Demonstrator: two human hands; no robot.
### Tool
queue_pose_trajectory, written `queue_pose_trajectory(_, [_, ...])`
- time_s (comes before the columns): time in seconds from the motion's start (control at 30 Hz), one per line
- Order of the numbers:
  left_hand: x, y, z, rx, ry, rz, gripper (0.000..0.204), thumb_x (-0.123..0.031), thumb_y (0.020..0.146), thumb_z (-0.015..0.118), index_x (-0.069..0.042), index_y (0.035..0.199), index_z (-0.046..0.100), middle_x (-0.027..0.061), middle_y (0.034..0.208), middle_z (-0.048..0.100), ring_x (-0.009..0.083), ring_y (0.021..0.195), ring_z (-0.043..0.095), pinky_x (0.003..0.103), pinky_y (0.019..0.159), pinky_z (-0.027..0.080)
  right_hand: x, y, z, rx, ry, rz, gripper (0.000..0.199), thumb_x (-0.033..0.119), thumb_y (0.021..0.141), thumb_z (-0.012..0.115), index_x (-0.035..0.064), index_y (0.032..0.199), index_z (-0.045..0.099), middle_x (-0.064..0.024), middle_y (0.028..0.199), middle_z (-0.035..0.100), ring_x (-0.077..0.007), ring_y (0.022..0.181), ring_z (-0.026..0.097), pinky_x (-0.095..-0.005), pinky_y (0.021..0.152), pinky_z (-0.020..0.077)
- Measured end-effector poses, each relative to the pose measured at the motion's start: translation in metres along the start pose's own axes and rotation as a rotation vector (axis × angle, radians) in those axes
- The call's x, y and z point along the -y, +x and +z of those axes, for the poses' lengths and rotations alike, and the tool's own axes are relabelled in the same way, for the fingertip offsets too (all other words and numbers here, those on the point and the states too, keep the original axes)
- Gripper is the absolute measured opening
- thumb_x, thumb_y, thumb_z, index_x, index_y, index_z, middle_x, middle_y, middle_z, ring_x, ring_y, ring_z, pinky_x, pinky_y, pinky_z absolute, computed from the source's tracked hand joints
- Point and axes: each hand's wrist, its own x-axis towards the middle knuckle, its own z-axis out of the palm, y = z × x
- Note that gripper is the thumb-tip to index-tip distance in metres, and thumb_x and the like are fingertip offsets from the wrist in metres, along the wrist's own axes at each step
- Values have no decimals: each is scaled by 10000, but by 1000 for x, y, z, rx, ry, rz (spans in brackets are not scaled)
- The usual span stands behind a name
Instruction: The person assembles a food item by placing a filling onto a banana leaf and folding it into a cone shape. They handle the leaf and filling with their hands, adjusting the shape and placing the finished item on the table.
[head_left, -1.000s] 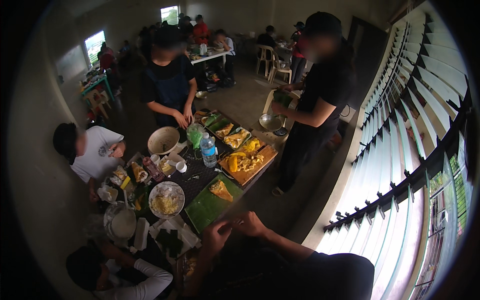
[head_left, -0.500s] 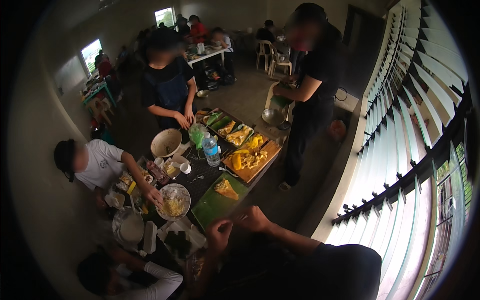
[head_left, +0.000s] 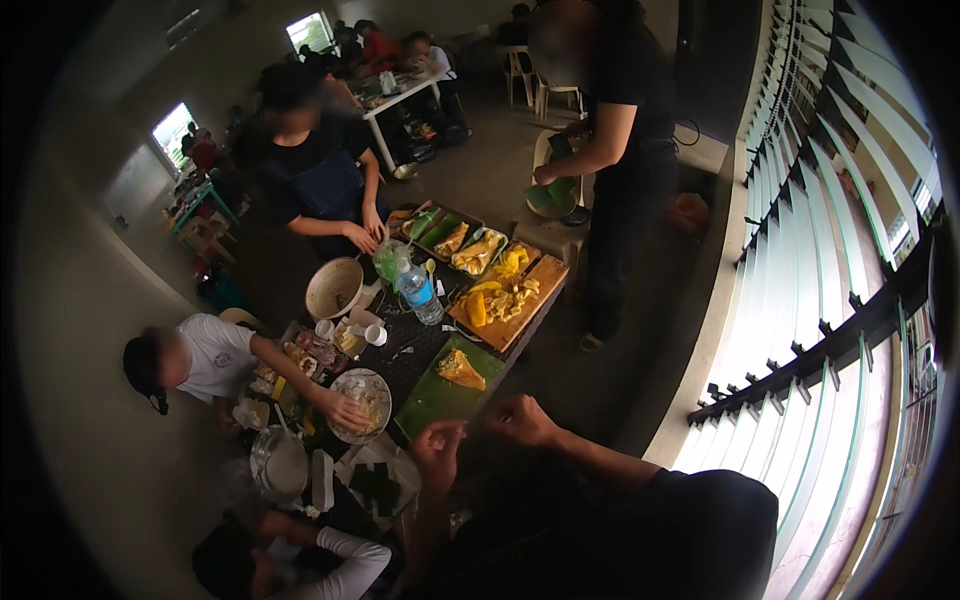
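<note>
Just beyond the near edge of a green leaf sheet [head_left: 428,405], my left hand [head_left: 438,450] is raised with its thumb and fingers pinched together. Close to its right, my right hand [head_left: 523,420] is also closed, fingertips turned toward the left. Whatever the fingers hold is too small and dark to make out; a faint pale strip shows by the left fingertips. On the leaf lies a folded, yellow-brown piece of food [head_left: 461,370]. Beyond it, a wooden board [head_left: 545,290] carries yellow fruit pieces and peels [head_left: 505,300].
A water bottle [head_left: 419,295] stands mid-table near a large pale bowl [head_left: 334,288] and a white cup [head_left: 375,335]. At left, a co-worker's hand [head_left: 345,408] reaches into a bowl [head_left: 378,385]. Trays of food [head_left: 478,250] sit farther back. Louvred windows [head_left: 790,350] line the right.
The view has shifted slightly. My hands stay close together, both closed. The left co-worker's hand has moved farther over the bowl, and the standing person at right now holds green leaf above a basin.
</note>
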Motion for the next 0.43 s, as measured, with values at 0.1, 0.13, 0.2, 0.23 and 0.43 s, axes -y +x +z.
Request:
queue_pose_trajectory(0.1, [0,10,13,-98,33,5,115,-4,824,633,30,925,590,103,884,644,132,777,610,267,711,522,-17,17,-13,41,47,-39,194,176,732,650,7,824,671,-135,773,671,-242,737,667,-343,692,520])
queue_pose_trajectory(0.13, [0,14,18,-131,49,2,119,-6,821,637,29,924,590,103,880,643,133,775,609,268,709,523,-19,24,-19,41,58,-50,191,170,733,646,6,827,671,-134,773,671,-239,735,667,-339,691,520])
queue_pose_trajectory(0.2, [2,25,27,-170,123,30,126,-15,816,645,26,922,591,96,862,640,131,763,606,261,698,519,-24,38,-35,36,79,-68,185,158,736,639,4,833,670,-134,772,671,-234,730,666,-331,689,519])
queue_pose_trajectory(0.23, [3,30,33,-194,152,44,130,-20,814,650,25,920,591,93,853,638,130,756,605,257,693,517,-24,44,-46,40,90,-69,182,153,737,635,4,834,671,-136,770,670,-229,726,666,-328,689,519])
queue_pose_trajectory(0.43, [15,90,91,-265,104,46,184,-36,822,648,27,974,565,103,846,630,123,729,587,244,684,486,-38,79,-114,64,150,-84,177,146,742,621,6,835,678,-140,766,672,-209,722,667,-323,700,521])
